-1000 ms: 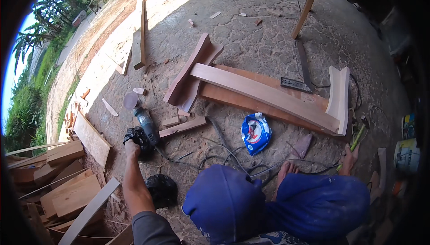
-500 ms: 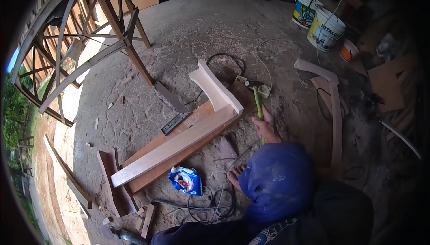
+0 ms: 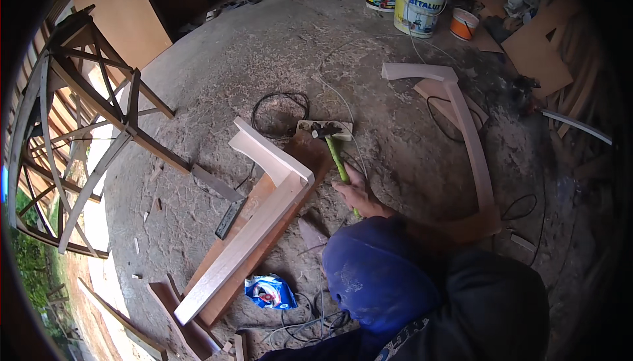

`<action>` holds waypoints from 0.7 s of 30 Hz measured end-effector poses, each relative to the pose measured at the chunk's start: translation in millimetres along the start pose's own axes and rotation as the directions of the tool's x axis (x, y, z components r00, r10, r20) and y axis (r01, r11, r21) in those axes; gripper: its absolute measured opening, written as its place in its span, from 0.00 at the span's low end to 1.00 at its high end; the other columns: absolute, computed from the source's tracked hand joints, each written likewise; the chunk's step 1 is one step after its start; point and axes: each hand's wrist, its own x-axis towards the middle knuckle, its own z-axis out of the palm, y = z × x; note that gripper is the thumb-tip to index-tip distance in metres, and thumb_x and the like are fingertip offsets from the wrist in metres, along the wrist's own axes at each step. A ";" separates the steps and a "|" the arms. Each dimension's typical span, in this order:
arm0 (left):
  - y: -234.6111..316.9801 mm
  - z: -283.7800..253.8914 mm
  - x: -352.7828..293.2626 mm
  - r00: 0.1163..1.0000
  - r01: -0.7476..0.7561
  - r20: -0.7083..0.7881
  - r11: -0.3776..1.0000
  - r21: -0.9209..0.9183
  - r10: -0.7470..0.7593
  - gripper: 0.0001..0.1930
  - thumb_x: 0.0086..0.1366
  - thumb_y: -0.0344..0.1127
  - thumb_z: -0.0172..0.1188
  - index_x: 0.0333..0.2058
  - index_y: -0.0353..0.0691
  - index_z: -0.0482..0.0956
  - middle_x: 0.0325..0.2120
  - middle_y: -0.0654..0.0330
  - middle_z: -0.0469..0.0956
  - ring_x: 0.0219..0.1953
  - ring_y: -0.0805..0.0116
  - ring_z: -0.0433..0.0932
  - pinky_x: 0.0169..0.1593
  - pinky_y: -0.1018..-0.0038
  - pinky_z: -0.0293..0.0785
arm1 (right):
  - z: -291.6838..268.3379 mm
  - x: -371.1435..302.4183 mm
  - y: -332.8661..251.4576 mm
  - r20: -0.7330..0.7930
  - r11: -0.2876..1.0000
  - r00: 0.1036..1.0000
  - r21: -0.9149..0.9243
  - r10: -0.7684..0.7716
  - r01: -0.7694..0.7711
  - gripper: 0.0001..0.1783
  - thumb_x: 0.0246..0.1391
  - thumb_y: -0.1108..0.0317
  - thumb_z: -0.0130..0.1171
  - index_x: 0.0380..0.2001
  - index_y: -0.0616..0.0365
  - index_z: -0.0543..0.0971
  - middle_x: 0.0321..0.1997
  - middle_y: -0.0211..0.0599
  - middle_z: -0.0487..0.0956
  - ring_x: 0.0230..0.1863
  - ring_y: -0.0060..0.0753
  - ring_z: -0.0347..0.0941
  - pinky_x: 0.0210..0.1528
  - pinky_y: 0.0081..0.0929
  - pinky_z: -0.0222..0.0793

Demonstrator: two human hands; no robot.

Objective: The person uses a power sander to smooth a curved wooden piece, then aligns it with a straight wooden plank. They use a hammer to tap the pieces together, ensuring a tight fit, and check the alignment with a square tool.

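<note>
My right hand [image 3: 360,196] is closed round the green handle of a hammer [image 3: 335,153], with the dark head pointing away from me. The hammer head is just over a pale socket block [image 3: 341,128] on the floor; I cannot tell whether they touch. Left of my hand lies an L-shaped assembly of pale wood, with a long rail [image 3: 244,247] and a curved end piece [image 3: 267,152]. It rests on a reddish-brown board [image 3: 256,201]. A dark-bladed square [image 3: 230,218] lies beside the rail. My left hand is out of view; my blue-clad knee [image 3: 376,272] hides part of the floor.
A wooden trestle-like frame [image 3: 132,127] stands at the left. Buckets [image 3: 420,8] are at the far right, near another angled wooden piece [image 3: 469,137]. Cables [image 3: 280,94] coil on the floor. A blue packet [image 3: 270,293] and a curved wood piece [image 3: 177,315] lie nearer me.
My view has turned to the right, so most things appear further left. The hammer stays in my right hand, its head still by the socket block. Toes or fingers below the knee are now hidden.
</note>
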 end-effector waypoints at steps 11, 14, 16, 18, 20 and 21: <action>6.3 -61.0 9.9 0.989 -0.025 -0.147 0.935 -0.353 -0.029 0.21 0.65 0.38 0.67 0.52 0.32 0.79 0.40 0.52 0.83 0.43 0.59 0.82 0.48 0.69 0.78 | -12.0 0.7 -0.7 0.010 1.000 1.000 -0.003 -0.017 0.017 0.40 0.60 0.67 0.58 0.74 0.45 0.57 0.19 0.22 0.67 0.14 0.17 0.60 0.12 0.23 0.59; -3.8 -123.3 26.7 0.969 -0.140 -0.245 0.773 -0.618 -0.020 0.20 0.65 0.38 0.66 0.52 0.32 0.79 0.40 0.53 0.83 0.42 0.60 0.82 0.47 0.69 0.78 | -9.5 -3.9 -9.2 -0.002 1.000 1.000 -0.002 0.009 -0.009 0.40 0.61 0.68 0.58 0.74 0.47 0.56 0.19 0.21 0.66 0.13 0.16 0.59 0.12 0.22 0.59; 15.4 -168.1 31.1 0.960 -0.258 -0.272 0.600 -0.757 0.069 0.20 0.65 0.37 0.66 0.52 0.32 0.79 0.40 0.53 0.83 0.42 0.61 0.82 0.47 0.70 0.78 | -9.9 -6.0 -16.9 0.016 0.999 1.000 0.032 0.007 -0.008 0.39 0.61 0.69 0.57 0.74 0.47 0.57 0.19 0.21 0.65 0.13 0.15 0.58 0.12 0.20 0.58; 64.5 -202.3 23.6 0.941 -0.327 -0.237 0.462 -0.825 0.242 0.20 0.66 0.37 0.66 0.53 0.32 0.79 0.40 0.54 0.83 0.42 0.61 0.82 0.47 0.70 0.78 | -9.4 -6.3 -19.3 0.059 0.999 0.998 0.045 0.011 -0.013 0.39 0.62 0.70 0.57 0.74 0.46 0.57 0.20 0.21 0.65 0.13 0.14 0.58 0.11 0.19 0.58; 159.9 -206.5 -29.2 0.897 -0.334 -0.118 0.480 -0.811 0.426 0.15 0.69 0.31 0.62 0.52 0.34 0.79 0.38 0.60 0.81 0.39 0.71 0.79 0.42 0.77 0.76 | -5.1 -5.4 -22.8 0.070 0.999 0.997 -0.017 0.029 -0.028 0.38 0.61 0.70 0.57 0.73 0.47 0.58 0.20 0.21 0.65 0.13 0.14 0.58 0.11 0.19 0.57; 201.1 -201.0 -53.2 0.847 -0.388 -0.107 0.467 -0.795 0.522 0.14 0.69 0.33 0.63 0.50 0.34 0.79 0.37 0.60 0.80 0.36 0.75 0.78 0.39 0.80 0.75 | 1.9 -9.9 -31.5 0.106 0.999 0.994 -0.034 0.024 -0.020 0.38 0.61 0.70 0.57 0.73 0.49 0.58 0.21 0.22 0.66 0.14 0.14 0.59 0.13 0.18 0.58</action>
